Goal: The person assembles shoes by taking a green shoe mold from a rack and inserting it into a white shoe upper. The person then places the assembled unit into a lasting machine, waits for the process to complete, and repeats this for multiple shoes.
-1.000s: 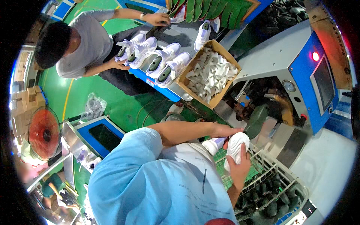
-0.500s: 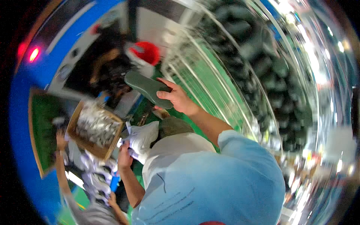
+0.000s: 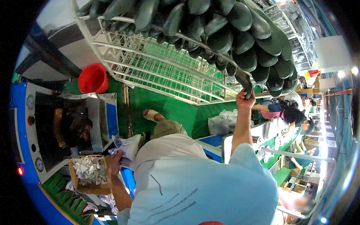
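Note:
My right hand (image 3: 245, 100) is raised at the rack's lower edge, closed round the end of a dark grey-green shoe sole (image 3: 243, 80). That sole stands among many similar dark soles (image 3: 221, 39) on the white wire rack (image 3: 165, 56). At the lower left, my left hand (image 3: 113, 163) is closed on a white and lilac shoe (image 3: 128, 145), held close to my body. Its fingertips are partly hidden against the shoe. Beside that hand sits a cardboard box (image 3: 77, 183) full of crumpled white pieces (image 3: 90, 169).
A blue machine (image 3: 23, 123) with gauges and a dark opening stands at left, near a red bucket (image 3: 93, 78). White plastic bags (image 3: 221, 123) lie on the green floor (image 3: 168, 107). Other people sit at benches on the right.
My view has turned right toward the rack. My right hand has carried the sole from in front of me to the rack. The left hand still holds the white shoe.

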Available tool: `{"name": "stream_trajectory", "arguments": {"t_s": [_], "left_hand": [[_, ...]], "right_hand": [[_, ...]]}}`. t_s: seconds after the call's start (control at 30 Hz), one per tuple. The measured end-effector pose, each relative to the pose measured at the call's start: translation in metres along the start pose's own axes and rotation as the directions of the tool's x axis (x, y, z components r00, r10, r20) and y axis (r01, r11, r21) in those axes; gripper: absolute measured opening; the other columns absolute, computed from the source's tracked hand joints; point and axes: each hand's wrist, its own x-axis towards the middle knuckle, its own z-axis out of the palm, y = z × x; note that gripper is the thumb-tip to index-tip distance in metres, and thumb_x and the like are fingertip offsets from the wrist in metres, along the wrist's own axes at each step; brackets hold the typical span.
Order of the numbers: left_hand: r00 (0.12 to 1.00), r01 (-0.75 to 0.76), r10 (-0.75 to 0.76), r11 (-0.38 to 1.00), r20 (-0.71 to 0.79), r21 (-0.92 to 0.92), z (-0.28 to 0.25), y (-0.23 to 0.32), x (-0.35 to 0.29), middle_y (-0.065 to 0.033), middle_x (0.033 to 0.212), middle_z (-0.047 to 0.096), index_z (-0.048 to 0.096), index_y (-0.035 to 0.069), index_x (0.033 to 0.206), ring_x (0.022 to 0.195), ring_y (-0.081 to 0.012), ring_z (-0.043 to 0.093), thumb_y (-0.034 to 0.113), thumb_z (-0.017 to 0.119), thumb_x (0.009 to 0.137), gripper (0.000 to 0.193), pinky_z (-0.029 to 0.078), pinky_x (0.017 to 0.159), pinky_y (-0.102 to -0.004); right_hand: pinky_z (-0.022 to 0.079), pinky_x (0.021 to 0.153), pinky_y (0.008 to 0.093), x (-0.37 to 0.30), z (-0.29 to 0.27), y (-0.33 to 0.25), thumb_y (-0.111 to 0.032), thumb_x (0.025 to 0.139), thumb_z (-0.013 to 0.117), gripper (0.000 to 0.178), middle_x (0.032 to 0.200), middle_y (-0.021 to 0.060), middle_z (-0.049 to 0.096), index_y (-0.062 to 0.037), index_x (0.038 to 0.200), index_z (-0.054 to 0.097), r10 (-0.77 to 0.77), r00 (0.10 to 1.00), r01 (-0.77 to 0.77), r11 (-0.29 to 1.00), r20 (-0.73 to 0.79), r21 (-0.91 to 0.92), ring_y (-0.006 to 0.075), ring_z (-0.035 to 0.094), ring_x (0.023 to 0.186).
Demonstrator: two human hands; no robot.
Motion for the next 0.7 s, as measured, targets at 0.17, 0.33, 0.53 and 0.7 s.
{"name": "stream_trajectory", "arguments": {"t_s": [0.17,0.33,0.53,0.7], "left_hand": [[0.990,0.072,-0.066,0.996,0.123,-0.046,0.013,0.025,0.030,-0.0129,0.107,0.071,0.066,-0.004,0.120,0.097,-0.0223,0.066,0.044,0.067,0.093,0.055,0.050,0.089,-0.0358],[0.996,-0.056,0.021,0.903,-0.086,-0.426,0.042,0.000,-0.018,-0.0039,0.098,0.069,0.067,0.000,0.113,0.086,-0.0151,0.063,0.027,0.072,0.094,0.033,0.051,0.077,-0.0323],[0.930,-0.263,0.054,0.789,-0.364,-0.556,0.118,-0.037,-0.140,-0.0081,0.103,0.072,0.068,0.003,0.114,0.094,-0.0163,0.066,0.035,0.070,0.094,0.038,0.052,0.083,-0.0342],[0.709,-0.061,-0.269,0.897,-0.652,-0.437,0.202,-0.078,-0.219,-0.0159,0.097,0.073,0.069,0.005,0.118,0.092,-0.0291,0.069,0.056,0.071,0.086,0.060,0.054,0.085,-0.0411]], "right_hand": [[0.050,0.052,0.0299,0.141,-0.053,-0.080,-0.036,0.097,0.053,0.030,0.079,0.0053,0.060,-0.0076,0.095,0.063,-0.027,0.987,-0.012,0.969,0.157,0.245,0.0186,0.059,0.064],[0.047,0.064,0.0386,0.177,-0.031,-0.049,-0.035,0.101,0.049,0.027,0.082,0.0062,0.054,-0.0106,0.104,0.060,-0.128,0.977,0.074,0.953,-0.168,-0.295,0.0227,0.052,0.073],[0.048,0.069,0.0365,0.090,0.071,0.104,-0.027,0.102,0.052,0.032,0.091,0.0096,0.058,-0.0032,0.123,0.055,0.265,0.962,-0.101,0.571,0.066,-0.815,0.0204,0.053,0.076],[0.050,0.073,0.0347,-0.041,0.171,0.265,-0.019,0.102,0.055,0.042,0.099,0.0124,0.062,0.0029,0.138,0.051,0.695,0.615,0.302,0.229,0.373,-0.925,0.0186,0.055,0.078]]}}
